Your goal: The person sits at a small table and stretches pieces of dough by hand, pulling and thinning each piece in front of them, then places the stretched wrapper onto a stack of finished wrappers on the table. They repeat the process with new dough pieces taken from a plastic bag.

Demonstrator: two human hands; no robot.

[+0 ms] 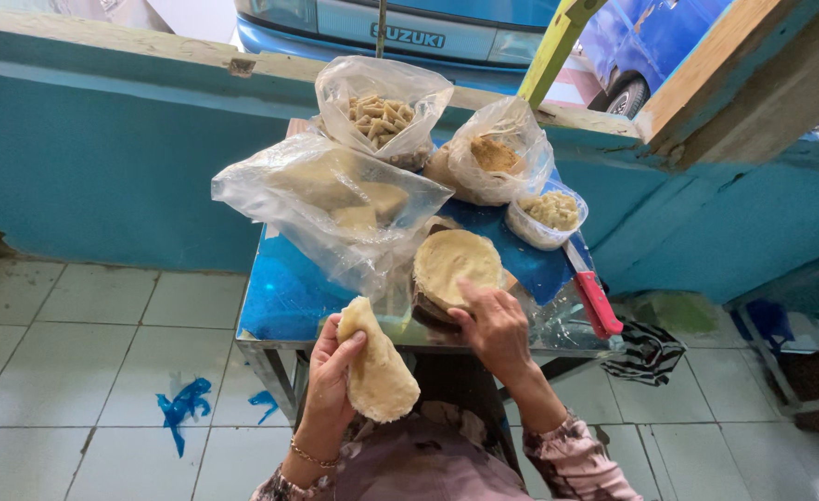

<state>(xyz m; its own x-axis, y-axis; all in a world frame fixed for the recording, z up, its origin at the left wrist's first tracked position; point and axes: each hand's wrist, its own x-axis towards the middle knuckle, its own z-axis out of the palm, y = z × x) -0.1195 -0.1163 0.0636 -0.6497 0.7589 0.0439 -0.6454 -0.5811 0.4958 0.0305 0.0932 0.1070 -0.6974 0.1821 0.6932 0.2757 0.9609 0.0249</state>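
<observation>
My left hand (331,371) holds a pale, folded piece of flat dough (379,368) upright in front of my lap. My right hand (493,325) rests with its fingers on the near edge of a stack of round dough sheets (454,262), which lies on a small blue-topped table (289,292). Both wrists wear patterned sleeves, and a thin bracelet shows on the left one.
Clear plastic bags hold dough pieces (335,199), small rolled sticks (382,119) and a brown filling (495,153). A small tub of chopped filling (549,215) and a red-handled knife (595,299) lie at the right. Blue scraps (182,405) lie on the tiled floor. A turquoise wall stands behind.
</observation>
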